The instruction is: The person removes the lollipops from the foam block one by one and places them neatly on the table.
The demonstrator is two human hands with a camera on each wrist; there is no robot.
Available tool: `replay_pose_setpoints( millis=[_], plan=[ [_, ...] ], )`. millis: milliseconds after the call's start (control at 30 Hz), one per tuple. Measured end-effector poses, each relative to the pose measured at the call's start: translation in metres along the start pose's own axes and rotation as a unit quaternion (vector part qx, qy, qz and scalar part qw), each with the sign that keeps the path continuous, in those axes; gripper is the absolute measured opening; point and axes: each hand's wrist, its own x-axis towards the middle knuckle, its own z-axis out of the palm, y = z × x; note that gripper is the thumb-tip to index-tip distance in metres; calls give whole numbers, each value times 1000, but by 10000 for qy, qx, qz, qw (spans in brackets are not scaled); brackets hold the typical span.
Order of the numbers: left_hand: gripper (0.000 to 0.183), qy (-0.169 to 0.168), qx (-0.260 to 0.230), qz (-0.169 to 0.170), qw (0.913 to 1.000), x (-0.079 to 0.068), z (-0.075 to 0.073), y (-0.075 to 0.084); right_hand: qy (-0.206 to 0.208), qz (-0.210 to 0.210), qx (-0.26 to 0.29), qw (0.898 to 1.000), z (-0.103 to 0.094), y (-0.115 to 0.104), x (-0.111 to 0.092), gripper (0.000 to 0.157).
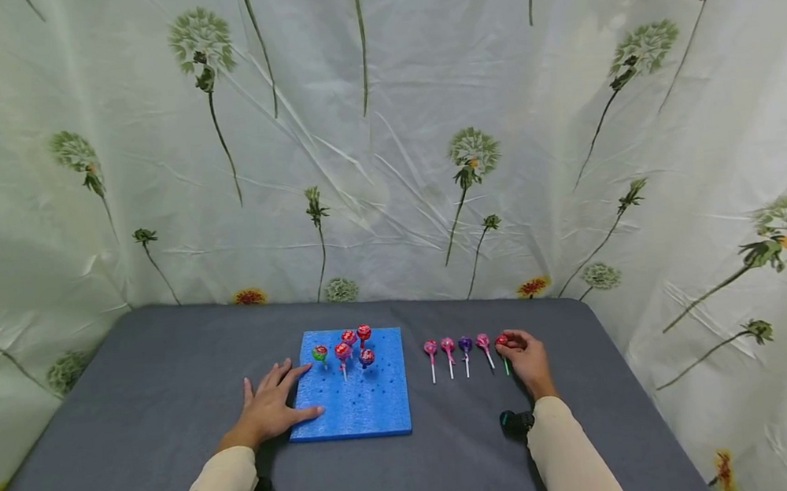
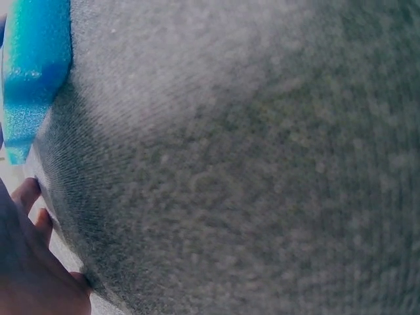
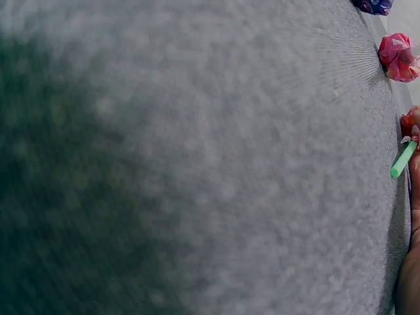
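Spread over the left edge of a blue foam board, my left hand touches it with thumb and forefinger extended. Several wrapped lollipops stand upright in the board, among them a green and red one and a red one. To the right, my right hand pinches the head of a red lollipop with a green stick. This lollipop is at the right end of a row; beside it lie a pink lollipop and a purple one.
Two more pink lollipops, one of them at the row's left end, lie on the grey tablecloth. Small holes dot the board's surface. Behind the table hangs a pale curtain with a dandelion print.
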Motion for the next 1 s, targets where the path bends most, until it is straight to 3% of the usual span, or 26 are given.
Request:
replay_pose_setpoints(
  millis=[400, 567, 1000],
  plan=[
    [93, -63, 29, 47, 10000, -2, -4, 1, -146, 178, 312, 9992, 0, -6, -1, 46],
    [93, -24, 11, 49, 10000, -2, -2, 1, -45, -55, 228, 9997, 0, -23, -1, 50],
    [93, -19, 2, 106, 9999, -2, -1, 0, 369, -720, -341, 9961, 23, -83, -28, 31]
  ],
)
